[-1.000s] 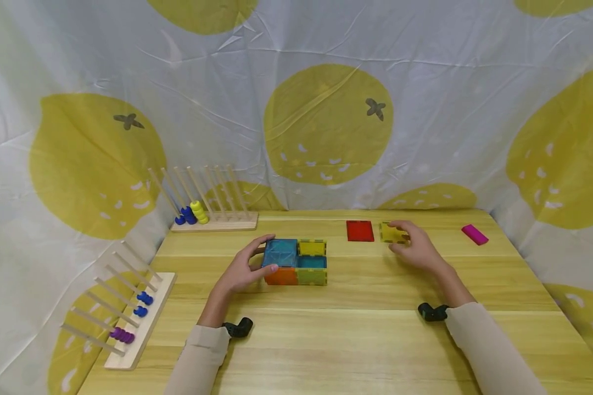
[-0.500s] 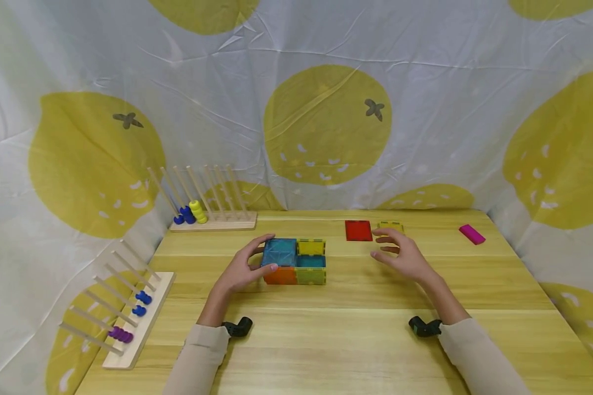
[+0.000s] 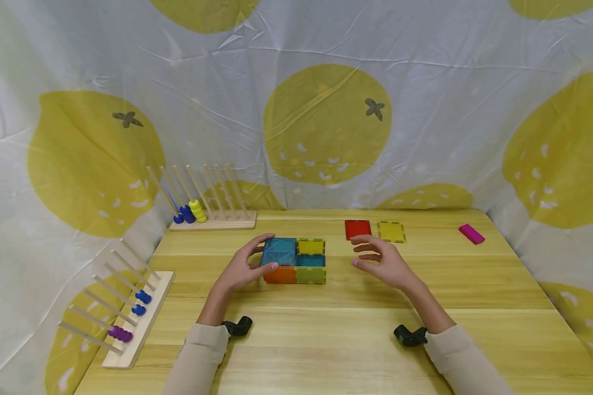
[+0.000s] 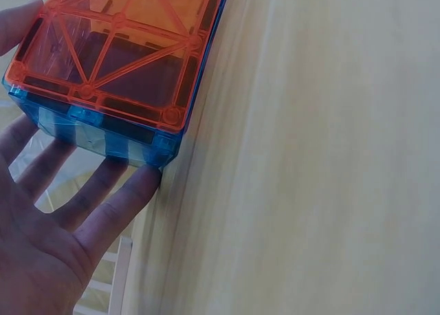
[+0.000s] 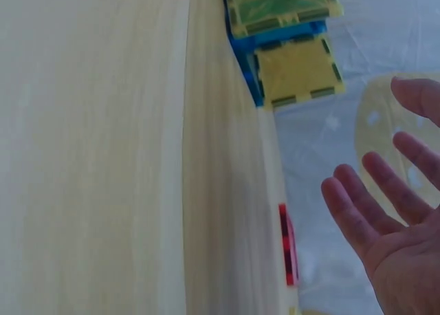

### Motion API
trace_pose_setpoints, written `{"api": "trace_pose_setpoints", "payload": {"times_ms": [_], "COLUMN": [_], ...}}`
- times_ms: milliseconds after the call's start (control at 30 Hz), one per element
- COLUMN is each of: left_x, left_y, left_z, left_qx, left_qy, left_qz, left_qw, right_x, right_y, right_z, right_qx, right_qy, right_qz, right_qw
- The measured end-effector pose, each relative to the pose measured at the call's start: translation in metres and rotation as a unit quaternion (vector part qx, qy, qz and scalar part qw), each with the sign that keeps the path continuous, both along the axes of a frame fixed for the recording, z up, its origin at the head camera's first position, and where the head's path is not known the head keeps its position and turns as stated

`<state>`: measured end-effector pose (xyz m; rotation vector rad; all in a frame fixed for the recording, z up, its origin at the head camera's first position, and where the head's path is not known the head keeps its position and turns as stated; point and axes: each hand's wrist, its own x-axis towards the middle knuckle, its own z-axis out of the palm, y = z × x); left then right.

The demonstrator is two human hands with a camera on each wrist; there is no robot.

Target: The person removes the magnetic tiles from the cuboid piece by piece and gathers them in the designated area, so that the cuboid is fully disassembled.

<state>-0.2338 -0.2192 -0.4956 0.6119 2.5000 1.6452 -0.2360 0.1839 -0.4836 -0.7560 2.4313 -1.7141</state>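
My left hand (image 3: 245,265) grips the left end of a low box built of see-through magnetic tiles, thumb at the front and fingers along its blue side. An orange tile (image 4: 124,47) forms the left front, and a blue tile (image 3: 279,251) covers the left top. At the right, a yellow tile (image 5: 299,69) and a yellow-green tile (image 3: 311,275) stand around an uncovered part with blue inside. My right hand (image 3: 382,263) hovers right of the box, fingers spread and nothing held. Behind it lie a red tile (image 3: 357,229) and a yellow-framed tile (image 3: 391,231), both flat.
A wooden peg rack (image 3: 227,222) with blue and yellow beads stands at the back left. Another peg rack (image 3: 148,312), with blue and purple beads, sits at the left edge. A magenta block (image 3: 471,233) lies at the far right. Lemon-print cloth (image 3: 326,164) hangs behind the table.
My right hand has come off the loose yellow tile, which stays on the table, and has moved left and nearer toward the box. The left hand keeps its place on the box.
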Motion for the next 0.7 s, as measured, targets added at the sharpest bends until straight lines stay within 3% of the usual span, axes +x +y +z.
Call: {"api": "trace_pose_setpoints", "payload": {"times_ms": [300,700], "left_x": [0.0,0.0], "left_y": [0.0,0.001], "left_z": [0.001,-0.001], "left_qx": [0.002,-0.002], "left_qy": [-0.001,0.001], "left_qz": [0.001,0.005], "left_qw": [1.0,1.0], "right_x": [0.007,0.013], "right_y": [-0.026,-0.052], "right_z": [-0.004,-0.008], "right_qx": [-0.019,-0.007], "right_qy": [-0.01,0.0], "right_qz": [0.022,0.052], "right_qw": [0.9995,0.9986]}}
